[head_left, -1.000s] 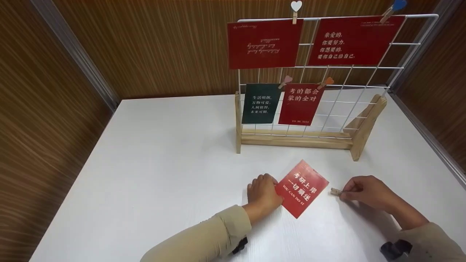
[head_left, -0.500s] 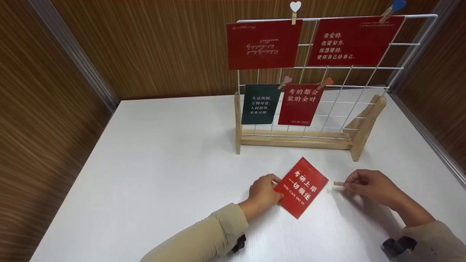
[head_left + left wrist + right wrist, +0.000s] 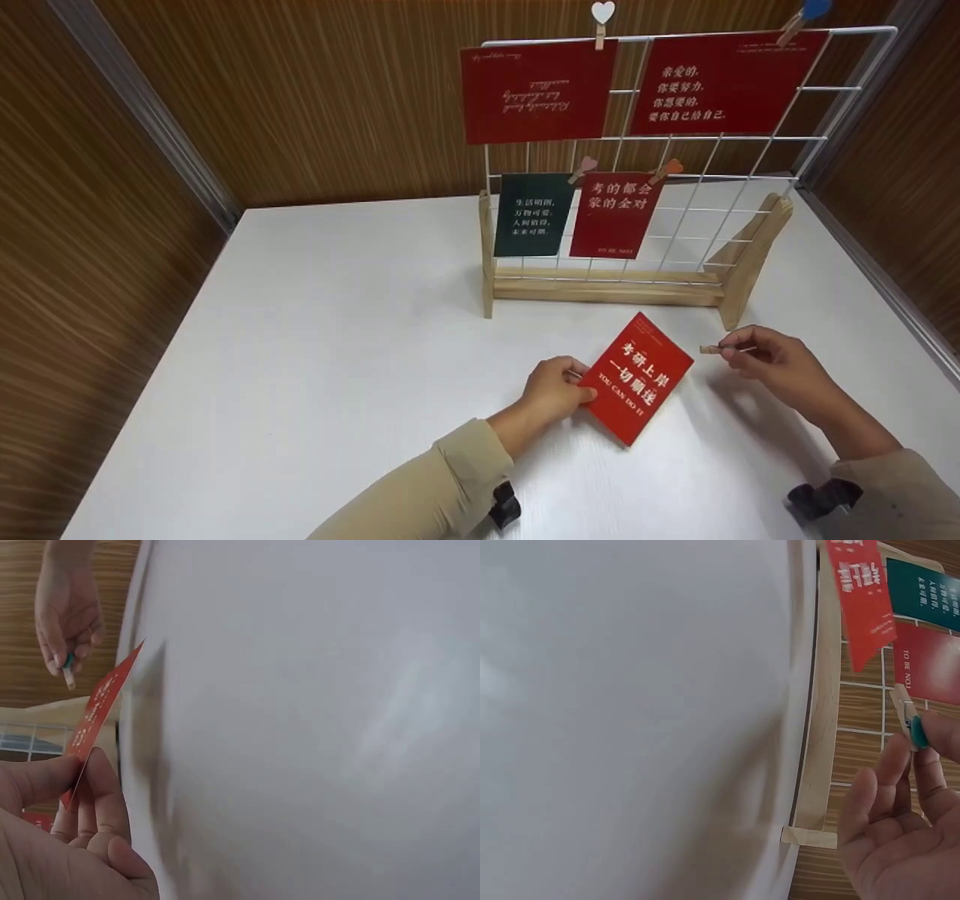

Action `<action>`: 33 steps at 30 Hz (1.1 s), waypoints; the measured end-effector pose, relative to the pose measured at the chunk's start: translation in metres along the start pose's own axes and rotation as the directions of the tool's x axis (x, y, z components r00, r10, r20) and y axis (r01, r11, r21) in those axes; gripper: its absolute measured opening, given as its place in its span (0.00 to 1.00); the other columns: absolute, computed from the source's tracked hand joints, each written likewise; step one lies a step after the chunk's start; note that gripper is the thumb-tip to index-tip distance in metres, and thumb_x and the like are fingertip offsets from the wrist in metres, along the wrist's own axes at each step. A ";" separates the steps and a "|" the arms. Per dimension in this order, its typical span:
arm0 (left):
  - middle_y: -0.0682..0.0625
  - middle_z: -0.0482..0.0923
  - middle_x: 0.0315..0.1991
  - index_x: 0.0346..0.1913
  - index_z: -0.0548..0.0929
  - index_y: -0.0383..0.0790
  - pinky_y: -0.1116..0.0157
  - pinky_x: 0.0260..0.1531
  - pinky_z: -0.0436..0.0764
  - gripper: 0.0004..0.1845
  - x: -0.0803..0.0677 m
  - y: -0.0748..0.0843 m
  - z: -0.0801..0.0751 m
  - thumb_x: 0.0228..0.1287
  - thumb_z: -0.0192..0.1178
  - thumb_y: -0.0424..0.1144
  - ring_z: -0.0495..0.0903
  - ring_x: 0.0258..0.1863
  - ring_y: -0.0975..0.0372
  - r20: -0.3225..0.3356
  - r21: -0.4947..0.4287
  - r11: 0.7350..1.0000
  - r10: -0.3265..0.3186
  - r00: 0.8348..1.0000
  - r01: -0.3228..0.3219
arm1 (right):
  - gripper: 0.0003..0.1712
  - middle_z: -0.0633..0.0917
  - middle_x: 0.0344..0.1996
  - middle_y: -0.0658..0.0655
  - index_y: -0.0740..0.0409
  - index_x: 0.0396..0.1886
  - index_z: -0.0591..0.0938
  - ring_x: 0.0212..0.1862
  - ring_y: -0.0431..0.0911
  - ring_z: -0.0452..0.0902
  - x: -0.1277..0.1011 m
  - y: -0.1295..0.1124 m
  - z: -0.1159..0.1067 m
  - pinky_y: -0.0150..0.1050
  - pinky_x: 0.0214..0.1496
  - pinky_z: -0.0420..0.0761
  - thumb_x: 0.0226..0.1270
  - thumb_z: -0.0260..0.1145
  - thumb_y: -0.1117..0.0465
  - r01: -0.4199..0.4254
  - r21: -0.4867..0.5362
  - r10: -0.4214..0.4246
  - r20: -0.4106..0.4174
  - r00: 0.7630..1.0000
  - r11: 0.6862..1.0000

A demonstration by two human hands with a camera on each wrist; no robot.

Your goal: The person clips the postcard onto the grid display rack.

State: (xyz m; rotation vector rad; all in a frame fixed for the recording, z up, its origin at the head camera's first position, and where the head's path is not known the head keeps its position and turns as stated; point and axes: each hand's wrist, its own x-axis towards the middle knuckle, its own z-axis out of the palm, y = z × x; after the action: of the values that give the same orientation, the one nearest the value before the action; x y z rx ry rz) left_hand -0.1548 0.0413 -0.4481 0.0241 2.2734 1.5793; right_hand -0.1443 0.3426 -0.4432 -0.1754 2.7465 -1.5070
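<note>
My left hand (image 3: 553,391) pinches a red card (image 3: 637,379) with white lettering by its left corner, thumb on the front and fingers behind. In the left wrist view the card (image 3: 105,709) stands tilted, raised over the table with a shadow below. To the right, my right hand (image 3: 780,367) pinches a small wooden clothespin (image 3: 709,349) between thumb and fingertips. A teal piece on the clothespin (image 3: 907,718) shows in the right wrist view, at the thumb. Its wooden tip points toward the card, a short gap away.
Behind the hands stands a white wire grid (image 3: 697,195) on a wooden base (image 3: 607,291). Two red cards hang along its top, under white and blue heart clips (image 3: 815,9). Below them hang a green card (image 3: 534,215) and another red card (image 3: 616,216). Wood-grain panels surround the white table (image 3: 337,315).
The red card has been lifted off the table and shifted slightly right in my left hand. My right hand has risen toward the grid with the clothespin.
</note>
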 end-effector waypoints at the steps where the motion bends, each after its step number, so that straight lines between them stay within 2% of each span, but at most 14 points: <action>1: 0.52 0.76 0.28 0.37 0.80 0.36 0.71 0.28 0.76 0.09 0.000 0.002 0.001 0.53 0.65 0.24 0.76 0.29 0.64 0.003 -0.028 1.000 -0.003 1.000 0.003 | 0.13 0.82 0.37 0.47 0.70 0.45 0.76 0.35 0.41 0.78 0.000 0.000 0.000 0.30 0.37 0.80 0.67 0.63 0.64 0.012 0.014 -0.011 -0.012 1.000 1.000; 5: 0.49 0.78 0.29 0.37 0.79 0.35 0.68 0.31 0.80 0.09 0.001 0.011 0.005 0.54 0.65 0.23 0.78 0.30 0.63 0.000 -0.151 0.988 -0.011 1.000 0.011 | 0.13 0.82 0.36 0.41 0.70 0.46 0.76 0.35 0.39 0.78 0.002 -0.001 -0.003 0.29 0.36 0.79 0.67 0.63 0.64 0.040 0.028 -0.038 -0.055 0.998 0.999; 11: 0.47 0.81 0.31 0.37 0.80 0.36 0.61 0.37 0.82 0.09 0.003 0.026 0.014 0.55 0.65 0.23 0.80 0.31 0.61 -0.020 -0.286 0.958 -0.005 1.000 -0.001 | 0.15 0.82 0.38 0.43 0.66 0.50 0.77 0.37 0.36 0.77 0.006 -0.006 -0.010 0.27 0.38 0.79 0.69 0.62 0.61 0.057 0.003 -0.056 -0.141 0.988 0.998; 14: 0.50 0.80 0.30 0.36 0.80 0.38 0.58 0.41 0.81 0.08 0.006 0.034 0.019 0.56 0.65 0.25 0.81 0.31 0.62 -0.034 -0.306 0.952 -0.007 0.999 -0.003 | 0.18 0.82 0.37 0.43 0.64 0.53 0.78 0.36 0.34 0.77 0.009 -0.010 -0.018 0.25 0.38 0.78 0.68 0.63 0.58 0.027 -0.011 -0.029 -0.194 0.981 1.000; 18: 0.52 0.79 0.29 0.35 0.79 0.41 0.58 0.43 0.79 0.08 0.012 0.046 0.025 0.57 0.66 0.27 0.82 0.30 0.62 -0.051 -0.316 0.949 -0.011 0.999 -0.006 | 0.20 0.83 0.36 0.40 0.63 0.54 0.79 0.37 0.33 0.78 0.013 -0.016 -0.029 0.22 0.38 0.77 0.66 0.64 0.55 -0.016 -0.014 0.012 -0.242 0.970 1.000; 27: 0.52 0.80 0.28 0.35 0.80 0.39 0.61 0.40 0.81 0.08 0.033 0.066 0.034 0.55 0.67 0.26 0.83 0.29 0.62 -0.117 -0.367 0.927 0.035 0.992 -0.076 | 0.24 0.81 0.37 0.34 0.64 0.56 0.78 0.40 0.30 0.77 0.025 -0.028 -0.049 0.19 0.41 0.74 0.67 0.64 0.53 -0.041 -0.028 0.031 -0.281 0.959 0.999; 33: 0.52 0.80 0.27 0.34 0.81 0.39 0.66 0.37 0.81 0.07 0.047 0.075 0.035 0.55 0.67 0.26 0.83 0.28 0.63 -0.145 -0.379 0.920 0.052 0.988 -0.104 | 0.24 0.81 0.36 0.35 0.62 0.56 0.78 0.40 0.30 0.76 0.034 -0.034 -0.059 0.19 0.41 0.73 0.65 0.65 0.53 -0.034 -0.020 0.026 -0.299 0.954 0.999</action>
State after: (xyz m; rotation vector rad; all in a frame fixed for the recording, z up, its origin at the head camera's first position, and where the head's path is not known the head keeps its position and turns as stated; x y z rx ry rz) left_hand -0.2020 0.1105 -0.4040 -0.0975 2.0324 2.1032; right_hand -0.1781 0.3702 -0.3811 0.1048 2.9793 -1.6129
